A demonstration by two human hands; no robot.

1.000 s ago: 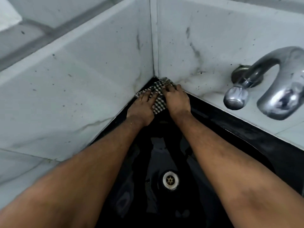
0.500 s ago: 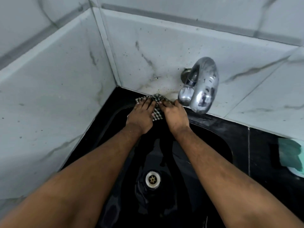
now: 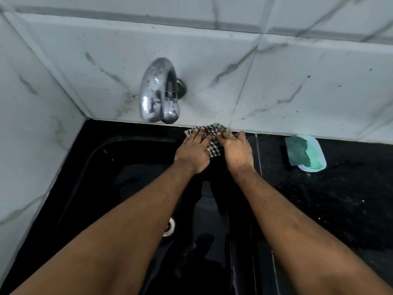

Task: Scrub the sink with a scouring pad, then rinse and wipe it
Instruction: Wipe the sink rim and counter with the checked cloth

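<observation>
The black sink (image 3: 102, 158) is set into a black counter below a tiled wall. A black-and-white checked cloth (image 3: 213, 143) lies on the sink's back rim, right of the tap, against the wall. My left hand (image 3: 194, 151) and my right hand (image 3: 237, 150) both press flat on the cloth, side by side, fingers toward the wall. A green scouring pad (image 3: 296, 153) leans in a pale blue soap dish (image 3: 319, 155) on the counter to the right. The drain (image 3: 170, 227) is partly hidden by my left forearm.
A chrome tap (image 3: 158, 92) sticks out of the back wall above the rim, left of my hands. Marble-look tiled walls close the left side and the back. The wet black counter (image 3: 331, 209) stretches out to the right.
Both hands have slid the cloth to the right along the back rim, from the left corner, past the tap. The view has swung right, bringing the soap dish and pad into sight.
</observation>
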